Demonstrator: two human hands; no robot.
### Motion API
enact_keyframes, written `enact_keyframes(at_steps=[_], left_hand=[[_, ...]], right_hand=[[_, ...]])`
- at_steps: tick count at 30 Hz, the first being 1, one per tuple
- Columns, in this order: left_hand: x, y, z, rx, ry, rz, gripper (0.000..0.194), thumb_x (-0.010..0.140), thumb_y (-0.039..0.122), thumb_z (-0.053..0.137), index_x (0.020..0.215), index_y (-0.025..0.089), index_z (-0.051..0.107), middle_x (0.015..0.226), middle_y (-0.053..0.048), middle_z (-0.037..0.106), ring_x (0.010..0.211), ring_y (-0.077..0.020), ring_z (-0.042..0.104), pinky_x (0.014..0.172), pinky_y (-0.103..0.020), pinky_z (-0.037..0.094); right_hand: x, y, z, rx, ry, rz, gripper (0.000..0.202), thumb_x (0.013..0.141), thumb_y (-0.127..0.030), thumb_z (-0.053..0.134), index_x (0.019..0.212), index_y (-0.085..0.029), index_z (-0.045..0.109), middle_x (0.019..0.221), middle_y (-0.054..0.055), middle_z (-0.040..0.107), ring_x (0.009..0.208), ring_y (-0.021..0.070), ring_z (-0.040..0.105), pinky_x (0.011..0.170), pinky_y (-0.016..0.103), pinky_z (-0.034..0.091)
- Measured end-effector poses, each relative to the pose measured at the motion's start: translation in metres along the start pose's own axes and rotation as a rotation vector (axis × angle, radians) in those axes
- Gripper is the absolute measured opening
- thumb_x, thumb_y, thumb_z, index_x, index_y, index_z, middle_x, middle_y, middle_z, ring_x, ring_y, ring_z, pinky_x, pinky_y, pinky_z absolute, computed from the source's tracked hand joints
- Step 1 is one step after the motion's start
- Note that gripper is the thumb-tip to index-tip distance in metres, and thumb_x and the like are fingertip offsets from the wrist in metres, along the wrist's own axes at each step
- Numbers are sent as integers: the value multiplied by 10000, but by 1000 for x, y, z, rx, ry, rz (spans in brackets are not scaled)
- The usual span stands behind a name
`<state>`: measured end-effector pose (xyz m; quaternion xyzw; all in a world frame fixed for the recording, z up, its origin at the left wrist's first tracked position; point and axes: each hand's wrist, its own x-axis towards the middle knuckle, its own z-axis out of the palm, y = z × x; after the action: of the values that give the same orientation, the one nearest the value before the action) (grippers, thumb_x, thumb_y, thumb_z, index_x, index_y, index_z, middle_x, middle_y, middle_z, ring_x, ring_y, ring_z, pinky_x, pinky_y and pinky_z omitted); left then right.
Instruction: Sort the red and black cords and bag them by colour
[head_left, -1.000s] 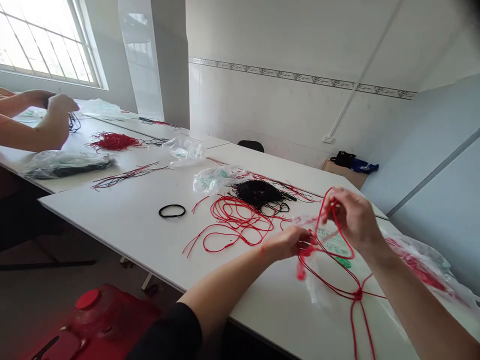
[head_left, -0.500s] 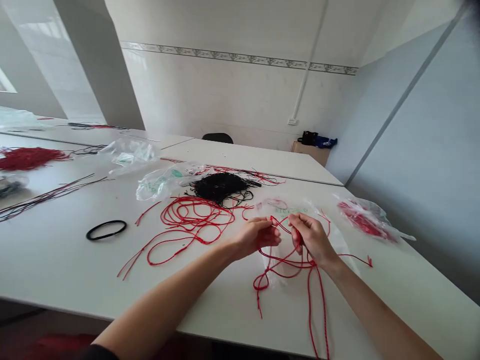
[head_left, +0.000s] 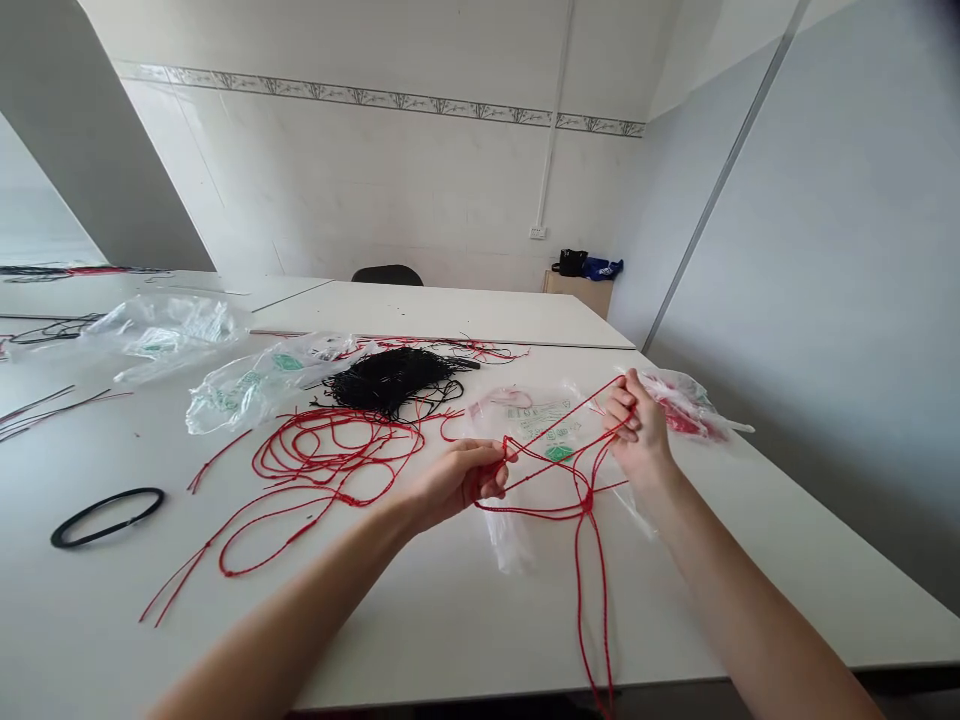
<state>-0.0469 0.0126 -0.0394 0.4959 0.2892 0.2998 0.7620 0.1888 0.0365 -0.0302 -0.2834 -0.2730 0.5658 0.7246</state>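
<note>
Between my two hands stretches a red cord point(head_left: 546, 511), looped and knotted in places. My left hand point(head_left: 469, 478) pinches part of it near a small loop, thumb against the fingers. Farther right and higher, my right hand point(head_left: 636, 425) is closed round other strands, which run taut back toward the left. Below the hands the strands meet at a knot, and two of them hang down past the table's front edge. A flat clear plastic bag point(head_left: 513, 545) with green print lies beneath the cord.
Left of my hands lie coiled red cords point(head_left: 337, 447), with a bundle of black cords point(head_left: 390, 380) behind. A black ring point(head_left: 109, 518) rests at the left. Crumpled plastic bags point(head_left: 244, 385) lie beyond; another bag with red contents point(head_left: 694, 405) is at the right, near a grey partition point(head_left: 825, 250).
My right hand has moved up and away from my left, drawing the red strands out between them. The view has turned right, so the table things appear farther left.
</note>
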Motion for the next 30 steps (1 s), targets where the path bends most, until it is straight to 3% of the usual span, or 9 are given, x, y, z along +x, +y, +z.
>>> enact_keyframes(at_steps=[4, 8, 13, 19, 26, 30], left_hand=[[-2, 1, -1, -9, -95, -28, 188, 817, 211, 468, 822, 95, 616, 563, 5, 518, 449, -43, 428, 700, -258, 440], [-5, 1, -1, -73, -177, -11, 191, 819, 193, 475, 888, 91, 620, 563, -2, 541, 478, -63, 494, 814, -321, 435], [-6, 5, -2, -214, -120, 90, 196, 832, 217, 479, 933, 104, 602, 830, -88, 627, 809, -164, 615, 837, -302, 436], [-4, 1, -1, -273, -50, 182, 217, 829, 169, 493, 1028, 135, 575, 993, -83, 602, 845, -145, 609, 880, -340, 436], [-2, -1, -2, -320, -35, 208, 135, 797, 104, 521, 921, 118, 574, 711, 8, 532, 658, -53, 542, 903, -300, 421], [-4, -2, -1, -397, -57, 193, 114, 737, 40, 521, 808, 127, 543, 605, 53, 418, 509, -14, 418, 904, -291, 413]], right_hand=[[1, -5, -1, 63, -17, 23, 322, 678, -385, 684, 689, -169, 445, 491, -119, 346, 278, -19, 212, 202, 106, 167], [5, 1, -4, -15, -38, 36, 317, 666, -370, 692, 687, -167, 451, 507, -113, 366, 284, -20, 221, 203, 103, 172], [16, 9, -15, -174, 22, 74, 296, 672, -366, 659, 673, -174, 433, 504, -108, 349, 288, -10, 210, 203, 111, 160], [18, 16, -16, -279, 49, 63, 274, 674, -372, 640, 681, -173, 451, 514, -92, 396, 298, 0, 261, 209, 114, 153], [18, 18, -16, -414, 75, 46, 285, 644, -390, 667, 660, -156, 505, 499, -73, 423, 334, 23, 358, 241, 124, 239], [19, 16, -18, -437, 107, 33, 287, 625, -392, 690, 653, -155, 529, 482, -74, 391, 383, 40, 402, 328, 145, 386]])
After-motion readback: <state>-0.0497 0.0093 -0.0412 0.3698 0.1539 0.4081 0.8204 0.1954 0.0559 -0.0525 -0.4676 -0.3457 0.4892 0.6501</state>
